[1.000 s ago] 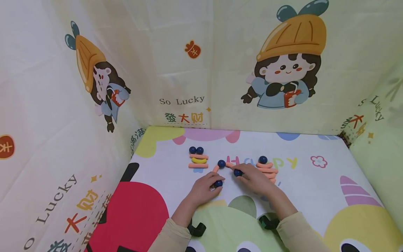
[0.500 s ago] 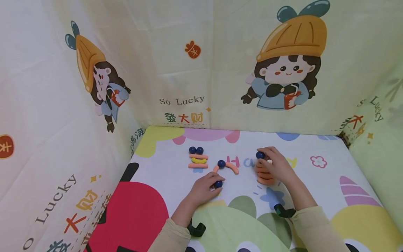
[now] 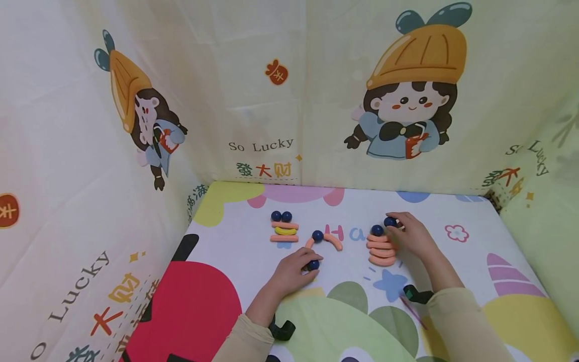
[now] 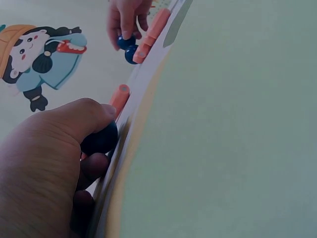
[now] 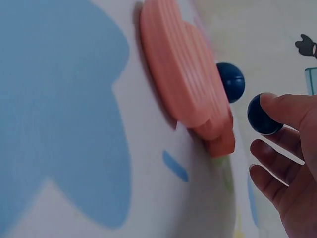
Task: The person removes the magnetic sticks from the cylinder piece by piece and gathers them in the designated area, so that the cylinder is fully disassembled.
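In the head view my right hand [image 3: 412, 235] pinches a dark blue ball [image 3: 390, 221] beside another blue ball [image 3: 377, 230] at the far end of a stack of pink rods [image 3: 381, 253]. A slight gap separates the two balls in the right wrist view, where thumb and fingers grip the held ball [image 5: 262, 116]. My left hand [image 3: 293, 270] holds a blue ball [image 3: 313, 264] between thumb and fingers, low at the table. Just beyond it, a blue ball [image 3: 318, 236] joins two pink rods, one a curved rod [image 3: 334, 242]; the other is partly hidden by my left hand.
To the left lies a group with two blue balls [image 3: 281, 216], pink rods [image 3: 284, 238] and a yellow curved rod [image 3: 285, 231]. A printed cloth covers the table [image 3: 429, 271]. Patterned fabric walls [image 3: 325, 100] enclose the back and sides.
My right hand has carried a blue ball from the curved rod's end to the right-hand stack, then slightly further right beside the ball there. The left hand stays where it was.
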`<state>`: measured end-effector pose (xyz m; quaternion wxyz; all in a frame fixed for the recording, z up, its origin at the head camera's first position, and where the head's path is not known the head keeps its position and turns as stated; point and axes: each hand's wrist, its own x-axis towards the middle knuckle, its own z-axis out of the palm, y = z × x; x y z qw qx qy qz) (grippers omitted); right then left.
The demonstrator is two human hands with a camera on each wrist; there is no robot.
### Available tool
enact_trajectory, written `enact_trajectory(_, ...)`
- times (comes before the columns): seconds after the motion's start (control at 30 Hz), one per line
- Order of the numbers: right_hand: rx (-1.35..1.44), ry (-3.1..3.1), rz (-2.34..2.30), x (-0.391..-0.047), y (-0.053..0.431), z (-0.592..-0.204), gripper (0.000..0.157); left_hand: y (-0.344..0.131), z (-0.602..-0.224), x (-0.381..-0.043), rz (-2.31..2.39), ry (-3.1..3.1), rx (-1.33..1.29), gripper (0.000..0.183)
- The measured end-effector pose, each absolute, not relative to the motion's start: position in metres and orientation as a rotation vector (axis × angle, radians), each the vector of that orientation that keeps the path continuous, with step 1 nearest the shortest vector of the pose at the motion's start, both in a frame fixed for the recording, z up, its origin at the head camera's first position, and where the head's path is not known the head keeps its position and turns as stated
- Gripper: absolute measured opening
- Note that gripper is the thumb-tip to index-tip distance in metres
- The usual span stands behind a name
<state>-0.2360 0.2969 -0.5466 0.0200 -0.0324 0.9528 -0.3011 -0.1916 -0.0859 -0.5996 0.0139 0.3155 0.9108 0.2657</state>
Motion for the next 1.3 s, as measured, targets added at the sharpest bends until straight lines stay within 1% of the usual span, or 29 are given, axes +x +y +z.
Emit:
enact_trajectory(0.33,-0.127,2.924,-0.875,-0.248,0.305,-0.564,0.048,-0.087,-0.601,-0.192,0.821,2.842,0.986,0.034)
enact_trajectory(0.67,-0.138,2.922,-0.891,-0.247,0.305,-0.564,0.048,-0.087,-0.599,-0.190,0.827,2.836,0.981,0.033)
enact_trajectory(0.9,-0.097,2.961,-0.901,-0.239,0.302,-0.557,0.046,-0.087,-0.597,-0.189,0.842,2.841,1.003,0.033)
enact_trajectory(1.1,-0.013,3.118,-0.952,-0.229,0.291,-0.545,0.038,-0.087,-0.597,-0.189,0.854,2.839,1.017,0.033)
enact_trajectory(1.3,-0.128,3.150,-1.036,-0.220,0.265,-0.534,0.033,-0.086,-0.594,-0.189,0.843,2.828,1.017,0.034)
